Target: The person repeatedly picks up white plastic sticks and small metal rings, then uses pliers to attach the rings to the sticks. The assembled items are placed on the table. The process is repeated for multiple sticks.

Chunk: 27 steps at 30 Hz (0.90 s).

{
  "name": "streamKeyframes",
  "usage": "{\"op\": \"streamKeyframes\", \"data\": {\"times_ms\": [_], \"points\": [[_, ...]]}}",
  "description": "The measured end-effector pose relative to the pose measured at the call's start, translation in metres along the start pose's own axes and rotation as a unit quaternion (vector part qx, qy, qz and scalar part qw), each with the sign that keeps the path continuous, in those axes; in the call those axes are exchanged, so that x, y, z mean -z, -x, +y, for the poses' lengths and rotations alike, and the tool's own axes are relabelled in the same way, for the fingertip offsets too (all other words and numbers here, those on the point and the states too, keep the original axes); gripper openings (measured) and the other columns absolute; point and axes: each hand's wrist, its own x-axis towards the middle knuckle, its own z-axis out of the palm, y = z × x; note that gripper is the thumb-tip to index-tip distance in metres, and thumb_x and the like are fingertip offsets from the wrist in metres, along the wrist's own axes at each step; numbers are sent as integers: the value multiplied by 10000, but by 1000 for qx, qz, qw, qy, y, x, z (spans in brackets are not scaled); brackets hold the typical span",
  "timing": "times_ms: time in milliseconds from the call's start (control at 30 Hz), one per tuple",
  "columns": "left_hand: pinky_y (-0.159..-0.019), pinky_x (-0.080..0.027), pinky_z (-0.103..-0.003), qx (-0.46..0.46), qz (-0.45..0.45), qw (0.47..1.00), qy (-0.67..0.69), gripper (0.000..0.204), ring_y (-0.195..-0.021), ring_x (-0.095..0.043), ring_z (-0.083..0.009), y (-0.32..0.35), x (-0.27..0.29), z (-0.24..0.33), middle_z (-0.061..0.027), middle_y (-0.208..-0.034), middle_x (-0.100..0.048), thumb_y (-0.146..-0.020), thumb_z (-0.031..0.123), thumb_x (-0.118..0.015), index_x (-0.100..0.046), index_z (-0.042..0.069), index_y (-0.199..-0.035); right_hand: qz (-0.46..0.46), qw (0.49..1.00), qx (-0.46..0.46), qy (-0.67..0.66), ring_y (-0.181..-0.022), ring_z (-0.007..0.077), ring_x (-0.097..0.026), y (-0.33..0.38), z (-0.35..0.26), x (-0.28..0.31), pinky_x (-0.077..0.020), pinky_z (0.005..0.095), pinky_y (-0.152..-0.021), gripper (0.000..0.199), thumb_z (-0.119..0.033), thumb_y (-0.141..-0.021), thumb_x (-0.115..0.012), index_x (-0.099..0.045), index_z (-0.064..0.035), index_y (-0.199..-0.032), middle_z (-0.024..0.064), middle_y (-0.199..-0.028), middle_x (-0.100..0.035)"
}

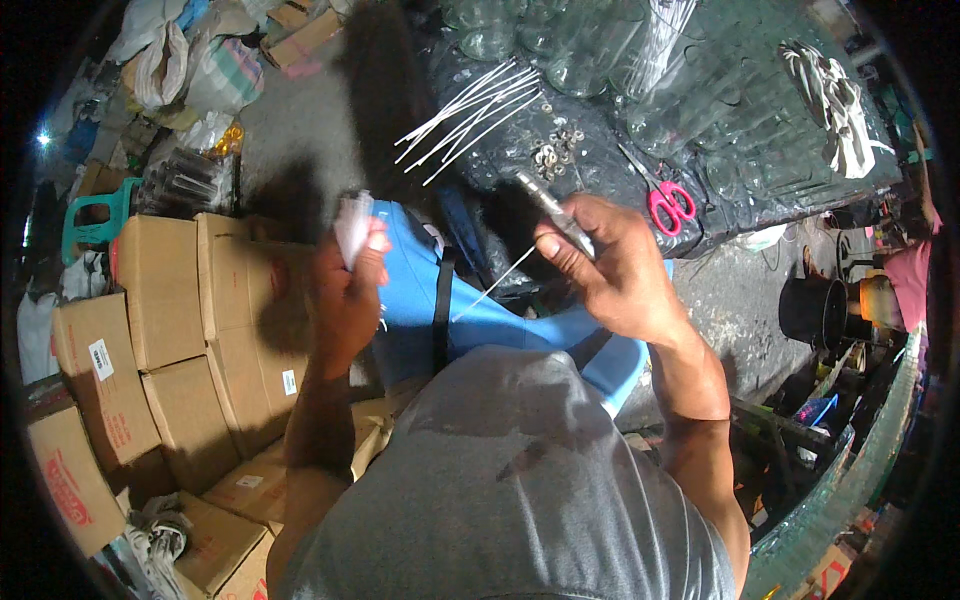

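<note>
My right hand (625, 265) is closed around a slim silvery metal tube (545, 200), tilted up to the left. A thin white cord (495, 287) slants down from beside its thumb and fingers, above my blue-clad legs. To the left, my left hand (350, 285) is closed on a crumpled pale, whitish piece (353, 230); its exact kind is unclear. Beyond my hands, cut white cords (470, 110) lie on a table covered in black plastic (600, 135). Small metal rings (555, 152) are heaped beside them. Pink-handled scissors (668, 203) rest nearest my right hand.
Clear glass jars (590, 60) crowd the table's far side, with a white cord bundle (662, 40) among them. A white cloth (835, 110) lies at the right. Cardboard boxes (170, 290) are stacked on my left. A black bucket (812, 310) stands right.
</note>
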Motion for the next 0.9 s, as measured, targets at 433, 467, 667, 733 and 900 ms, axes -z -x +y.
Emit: {"op": "streamKeyframes", "data": {"times_ms": [433, 467, 667, 733, 900], "points": [[-575, -450, -218, -10, -168, 967, 192, 129, -653, -571, -63, 6, -51, 19, -73, -840, -706, -885, -16, -724, -689, -35, -1008, 14, 982, -92, -164, -757, 70, -572, 11, 3, -25, -485, 250, -679, 115, -85, -963, -670, -678, 2, -1038, 16, -815, -662], [-550, -432, -214, 21, -176, 963, 203, 129, -621, -551, -58, 6, -51, 18, -74, -831, -702, -887, -13, -722, -685, -34, -1009, 23, 972, -114, -205, -759, 71, -577, 11, 3, -26, -488, 246, -683, 107, -68, -962, -667, -674, 6, -1039, 19, -821, -664], [-510, -393, -203, 31, -170, 946, 274, 136, -564, -501, -54, 11, -53, 17, -94, -846, -701, -912, 22, -697, -658, -35, -1030, 17, 924, -136, -358, -774, 89, -616, 8, 10, -39, -513, 236, -704, 85, -4, -948, -663, -658, 28, -1026, 49, -855, -683], [-508, -392, -203, 29, -166, 947, 275, 136, -563, -498, -53, 12, -52, 17, -99, -856, -704, -919, 30, -691, -656, -34, -1034, 6, 915, -123, -384, -775, 101, -630, 4, 12, -40, -520, 243, -705, 70, -9, -950, -661, -658, 31, -1008, 61, -857, -691], [-503, -387, -200, 32, -167, 940, 297, 141, -559, -495, -47, 12, -52, 17, -108, -870, -709, -924, 37, -688, -655, -34, -1041, -11, 909, -129, -395, -776, 108, -638, 2, 13, -39, -524, 245, -708, 81, -22, -960, -652, -664, 46, -1003, 68, -855, -696]]}}
